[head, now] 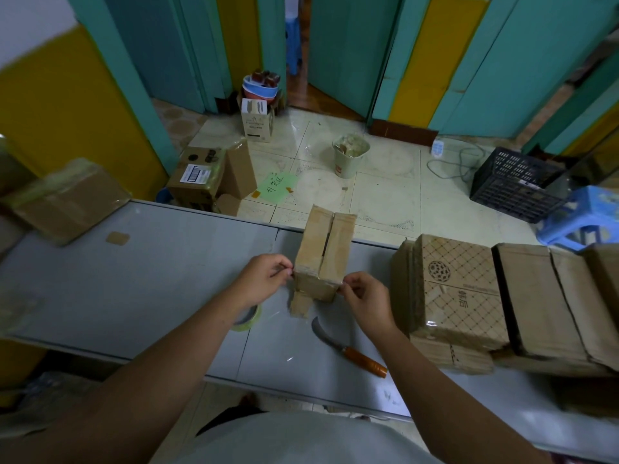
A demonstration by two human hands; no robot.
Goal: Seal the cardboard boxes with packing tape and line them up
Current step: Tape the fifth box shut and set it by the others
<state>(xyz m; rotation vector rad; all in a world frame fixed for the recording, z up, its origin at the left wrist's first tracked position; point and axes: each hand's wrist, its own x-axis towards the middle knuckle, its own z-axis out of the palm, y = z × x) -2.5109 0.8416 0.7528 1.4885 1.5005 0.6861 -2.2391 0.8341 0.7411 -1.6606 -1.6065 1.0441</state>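
Observation:
A small cardboard box (pixel 324 252) stands on the grey table (pixel 140 289), its two top flaps closed with a gap between them. A strip of clear tape runs across its near top edge. My left hand (pixel 264 277) pinches the tape's left end beside the box. At the box's right corner, my right hand (pixel 365 298) pinches the other end. A roll of clear packing tape (pixel 249 318) lies on the table, partly hidden under my left forearm.
A curved knife with an orange handle (pixel 351 349) lies just right of my arms. A row of cardboard boxes (pixel 495 296) fills the table's right side. A taped box (pixel 67 199) sits at the far left. Beyond the table are floor boxes, a bin and a crate.

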